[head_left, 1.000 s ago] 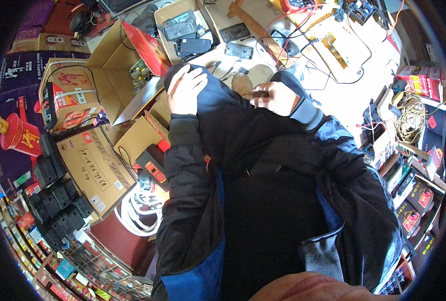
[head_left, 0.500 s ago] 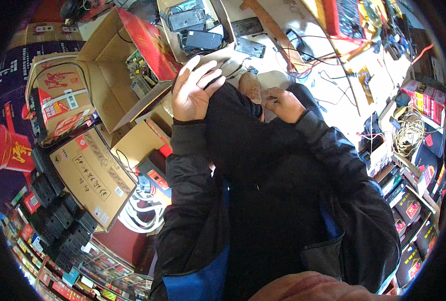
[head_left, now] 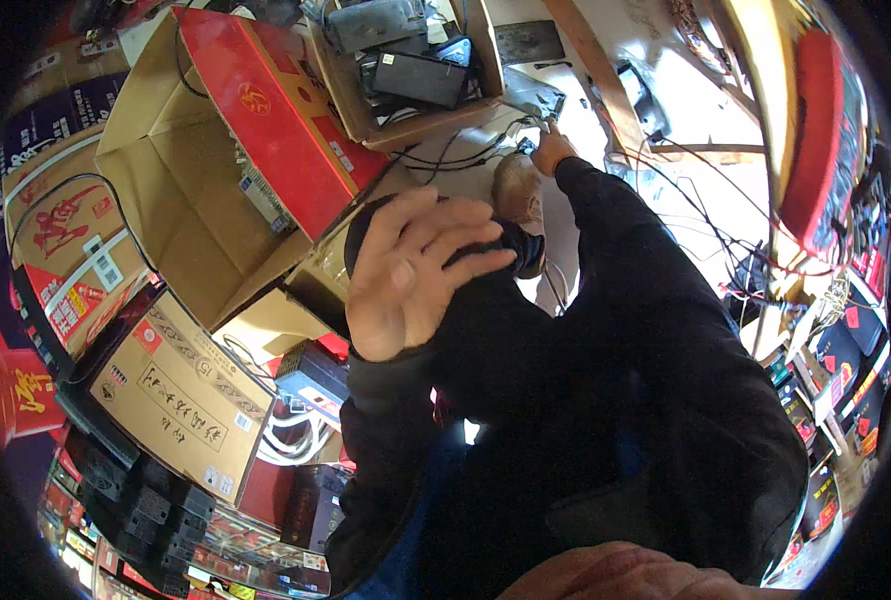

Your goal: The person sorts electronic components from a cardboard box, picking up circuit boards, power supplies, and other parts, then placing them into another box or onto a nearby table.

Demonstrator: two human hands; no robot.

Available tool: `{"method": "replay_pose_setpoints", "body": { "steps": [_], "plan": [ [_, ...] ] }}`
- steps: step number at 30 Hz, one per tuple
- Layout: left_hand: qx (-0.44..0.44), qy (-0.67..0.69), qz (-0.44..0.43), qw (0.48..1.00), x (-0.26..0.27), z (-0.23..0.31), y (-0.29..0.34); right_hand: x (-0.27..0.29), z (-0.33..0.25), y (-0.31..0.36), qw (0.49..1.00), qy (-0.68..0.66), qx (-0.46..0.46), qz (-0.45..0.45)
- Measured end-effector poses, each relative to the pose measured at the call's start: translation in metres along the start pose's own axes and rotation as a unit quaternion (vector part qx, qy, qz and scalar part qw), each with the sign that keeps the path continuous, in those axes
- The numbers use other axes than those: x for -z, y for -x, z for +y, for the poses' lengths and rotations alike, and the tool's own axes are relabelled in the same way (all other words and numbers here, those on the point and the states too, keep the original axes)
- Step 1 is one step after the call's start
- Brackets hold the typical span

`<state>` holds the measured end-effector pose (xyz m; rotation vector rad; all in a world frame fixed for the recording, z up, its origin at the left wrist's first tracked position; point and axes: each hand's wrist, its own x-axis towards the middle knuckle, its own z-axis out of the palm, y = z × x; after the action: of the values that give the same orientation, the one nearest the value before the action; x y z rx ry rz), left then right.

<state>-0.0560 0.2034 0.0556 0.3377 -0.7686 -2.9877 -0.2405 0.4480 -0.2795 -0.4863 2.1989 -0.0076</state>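
My left hand point(head_left: 417, 268) is raised over my knee, palm up, fingers spread and slightly bent, with nothing in it. Farther off, my right hand point(head_left: 553, 152) reaches down to the floor past my brown shoe point(head_left: 518, 190). Its fingers are closed beside a small dark piece point(head_left: 527, 146) at the end of thin black cables point(head_left: 455, 160); what they hold is too small to make out. A flat dark device point(head_left: 535, 97) lies just beyond that hand. Left of it stands an open cardboard box point(head_left: 427, 124) containing several black devices, among them a black rectangular one point(head_left: 420, 80).
A large open carton point(head_left: 160, 200) with a red side panel point(head_left: 275, 115) stands at my left. Closer are a taped carton point(head_left: 180, 395), black blocks point(head_left: 130, 490) and a coiled white hose point(head_left: 295, 440). A wooden bar point(head_left: 595, 70) and loose wires lie at far right.
My right hand has moved from beside my shoe farther out to the floor cables. My left hand stays raised and open, lower in view. The view has shifted.
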Motion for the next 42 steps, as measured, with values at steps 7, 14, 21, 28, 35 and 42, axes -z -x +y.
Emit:
{"method": "replay_pose_setpoints", "body": {
  "steps": [7, 14, 21, 28, 35, 42],
  "plan": [
    [0.000, 0.031, -0.048, 0.998, 0.009, 0.003, -0.013, -0.011, 0.007, -0.020, 0.990, -0.037, 0.003, 0.133],
    [-0.005, 0.009, -0.014, 1.000, 0.002, 0.006, -0.013, 0.023, 0.012, 0.046, 0.858, -0.442, -0.072, 0.250],
    [-0.019, -0.007, -0.008, 1.000, -0.006, 0.004, -0.003, 0.078, -0.018, 0.129, 0.584, -0.810, 0.054, 0.022],
    [-0.048, -0.031, -0.008, 0.998, -0.009, -0.001, 0.006, 0.131, -0.064, 0.197, 0.539, -0.813, 0.215, -0.046],
    [-0.077, -0.118, 0.076, 0.987, -0.013, -0.019, 0.006, 0.163, -0.093, 0.267, 0.661, -0.683, 0.310, 0.007],
    [-0.124, -0.188, 0.069, 0.972, -0.021, -0.039, 0.005, 0.170, -0.137, 0.333, 0.883, -0.305, 0.306, 0.184]
  ]
}}
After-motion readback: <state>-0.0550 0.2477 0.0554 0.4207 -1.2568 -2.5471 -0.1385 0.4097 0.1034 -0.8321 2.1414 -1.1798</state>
